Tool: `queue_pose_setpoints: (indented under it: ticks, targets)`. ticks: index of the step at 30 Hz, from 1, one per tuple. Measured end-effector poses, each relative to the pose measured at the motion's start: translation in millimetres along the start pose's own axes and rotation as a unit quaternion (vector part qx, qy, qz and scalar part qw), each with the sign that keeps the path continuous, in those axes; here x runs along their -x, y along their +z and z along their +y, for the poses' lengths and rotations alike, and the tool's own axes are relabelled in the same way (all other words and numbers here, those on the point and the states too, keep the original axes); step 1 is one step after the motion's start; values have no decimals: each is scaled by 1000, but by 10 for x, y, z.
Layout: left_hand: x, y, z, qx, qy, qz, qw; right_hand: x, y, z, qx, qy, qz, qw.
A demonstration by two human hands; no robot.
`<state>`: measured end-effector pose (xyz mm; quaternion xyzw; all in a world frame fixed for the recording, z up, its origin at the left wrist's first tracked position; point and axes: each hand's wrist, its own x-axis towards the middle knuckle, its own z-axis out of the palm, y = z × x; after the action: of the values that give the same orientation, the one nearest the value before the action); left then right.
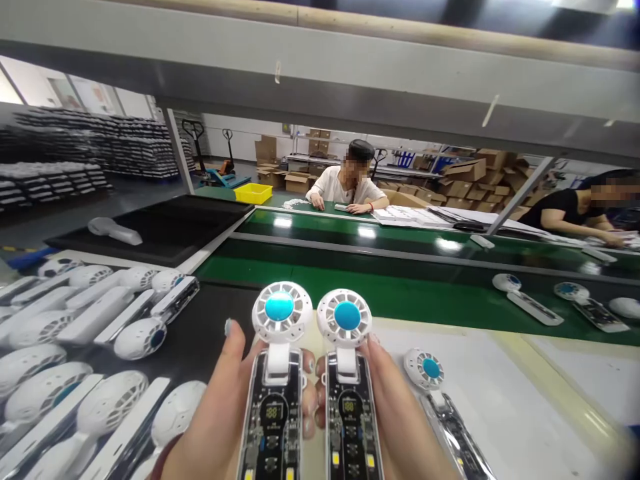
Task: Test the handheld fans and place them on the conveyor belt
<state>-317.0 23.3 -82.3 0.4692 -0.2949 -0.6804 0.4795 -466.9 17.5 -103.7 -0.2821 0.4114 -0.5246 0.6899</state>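
My left hand (pixel 220 407) is closed around a handheld fan (pixel 273 413), its thumb sticking up along the side. A matching fan (pixel 353 413) sits in my right hand (pixel 395 407), fingers wrapped behind it. Both stand upright side by side, with white round heads, blue centres and clear handles showing black circuit boards. The lower ends run out of view. To the right of my right hand, another fan (pixel 457 433) of this kind lies on the white worktop (pixel 540 400). Left of my left hand, several white fans (pixel 110 400) lie in rows on a black tray.
Ahead runs a green conveyor belt (pixel 310 277) carrying several fans on its right part. A black board (pixel 150 227) holds one fan at left. A co-worker (pixel 345 187) sits across the belt, another person (pixel 570 207) at far right. An overhead beam (pixel 320 80) spans the top.
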Motion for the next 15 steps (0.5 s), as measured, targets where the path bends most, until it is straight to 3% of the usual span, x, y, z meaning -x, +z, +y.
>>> queue_pose_setpoints:
  ticks: [5,7,9,12,15]
  targets:
    - [33,-81,137,122,-46,-120,984,-18,334,-123,-41,85,-128,987]
    - [47,-139,179,183,-40,-179,966,-50,426,-120,-60,95,-161,981]
    - [44,-204,229,205,-26,-198,958,-90,475,-84,-81,105,-173,976]
    - [-7,-351,324,144,-11,-157,977,-174,495,2,-69,113,-105,986]
    - [-86,-615,434,43,-7,-62,997,-283,493,86,-43,97,-28,994]
